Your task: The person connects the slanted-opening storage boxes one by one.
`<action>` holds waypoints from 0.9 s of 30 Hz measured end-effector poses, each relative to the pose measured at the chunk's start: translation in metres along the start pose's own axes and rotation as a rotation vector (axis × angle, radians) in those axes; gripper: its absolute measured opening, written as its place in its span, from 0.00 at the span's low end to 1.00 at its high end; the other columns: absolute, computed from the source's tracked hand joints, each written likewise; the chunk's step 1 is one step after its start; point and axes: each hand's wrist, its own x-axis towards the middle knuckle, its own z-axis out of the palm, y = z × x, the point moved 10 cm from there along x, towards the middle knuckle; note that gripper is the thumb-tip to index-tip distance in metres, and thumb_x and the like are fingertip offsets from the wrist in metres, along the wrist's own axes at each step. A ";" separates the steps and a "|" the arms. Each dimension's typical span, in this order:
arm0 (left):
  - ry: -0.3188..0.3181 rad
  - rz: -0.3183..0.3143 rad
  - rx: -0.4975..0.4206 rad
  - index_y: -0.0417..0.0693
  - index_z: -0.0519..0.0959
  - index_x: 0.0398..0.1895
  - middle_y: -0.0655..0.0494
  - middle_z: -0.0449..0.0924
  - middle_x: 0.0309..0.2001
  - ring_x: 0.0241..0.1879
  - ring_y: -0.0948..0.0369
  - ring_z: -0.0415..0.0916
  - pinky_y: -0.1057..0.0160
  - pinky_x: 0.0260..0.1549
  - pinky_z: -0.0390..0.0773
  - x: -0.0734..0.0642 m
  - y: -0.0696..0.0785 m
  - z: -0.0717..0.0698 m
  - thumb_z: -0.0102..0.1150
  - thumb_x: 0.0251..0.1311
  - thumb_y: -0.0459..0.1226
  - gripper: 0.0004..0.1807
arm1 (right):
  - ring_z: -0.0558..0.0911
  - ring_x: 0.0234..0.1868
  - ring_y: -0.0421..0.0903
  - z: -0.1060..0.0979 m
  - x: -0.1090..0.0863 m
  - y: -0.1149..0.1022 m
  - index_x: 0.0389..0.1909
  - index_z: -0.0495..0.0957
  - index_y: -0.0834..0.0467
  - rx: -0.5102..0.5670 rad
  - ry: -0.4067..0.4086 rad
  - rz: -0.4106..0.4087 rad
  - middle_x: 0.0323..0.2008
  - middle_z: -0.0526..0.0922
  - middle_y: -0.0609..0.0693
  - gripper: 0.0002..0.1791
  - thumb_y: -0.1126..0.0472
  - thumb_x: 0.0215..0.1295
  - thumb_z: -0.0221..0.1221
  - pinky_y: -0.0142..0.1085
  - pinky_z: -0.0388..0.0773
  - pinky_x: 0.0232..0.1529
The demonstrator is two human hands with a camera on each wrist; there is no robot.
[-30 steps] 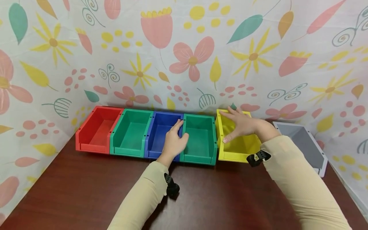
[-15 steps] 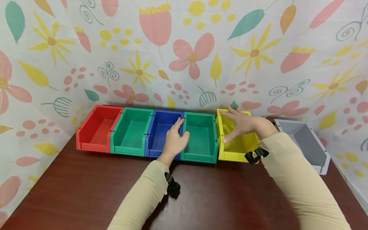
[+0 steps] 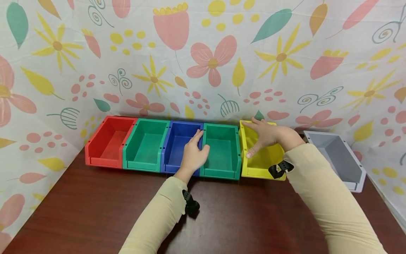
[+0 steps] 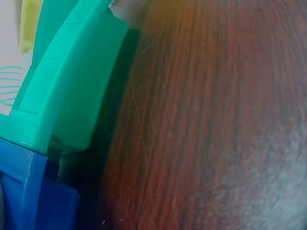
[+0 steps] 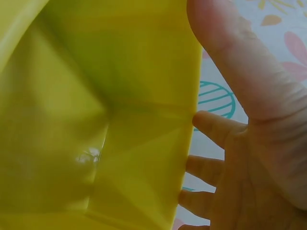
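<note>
A row of plastic storage bins stands along the back of the table. My left hand [image 3: 193, 155] rests with extended fingers where the blue bin [image 3: 178, 150] meets the right-hand green bin [image 3: 221, 150]; its thumb points up over the green one. My right hand [image 3: 268, 135] spreads over the yellow bin [image 3: 261, 172], its thumb on the left rim and its fingers at the back. In the right wrist view, several fingertips [image 5: 204, 203] touch the yellow bin's edge. The left wrist view barely shows the left hand.
A red bin [image 3: 104, 161] and another green bin [image 3: 142, 165] continue the row leftward. A grey bin [image 3: 344, 160] sits apart at the right, partly behind the right forearm. Patterned cloth [image 3: 215, 102] hangs behind the brown wooden table [image 3: 228, 218].
Both hands keep nearly the same place on the bins. The right wrist shifts slightly left and up, and the head view shifts a little.
</note>
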 end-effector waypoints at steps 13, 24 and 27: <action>-0.004 0.004 0.000 0.54 0.61 0.71 0.57 0.55 0.73 0.48 0.49 0.77 0.61 0.27 0.65 0.000 0.000 0.000 0.47 0.61 0.37 0.31 | 0.38 0.70 0.75 -0.002 0.002 0.000 0.75 0.42 0.55 -0.012 -0.022 0.021 0.73 0.37 0.68 0.70 0.33 0.34 0.70 0.71 0.47 0.61; -0.006 0.011 -0.013 0.53 0.61 0.71 0.56 0.56 0.73 0.29 0.49 0.77 0.62 0.22 0.64 -0.001 0.001 0.000 0.47 0.61 0.37 0.31 | 0.38 0.70 0.73 0.001 0.002 0.002 0.76 0.41 0.53 0.015 -0.045 0.023 0.73 0.35 0.67 0.70 0.32 0.35 0.70 0.71 0.47 0.61; -0.007 0.013 -0.004 0.54 0.61 0.71 0.56 0.55 0.73 0.26 0.48 0.77 0.62 0.21 0.64 -0.002 0.002 0.000 0.46 0.61 0.38 0.31 | 0.39 0.71 0.71 0.000 0.002 0.003 0.75 0.42 0.53 0.032 -0.043 0.020 0.74 0.35 0.66 0.69 0.33 0.36 0.69 0.70 0.46 0.62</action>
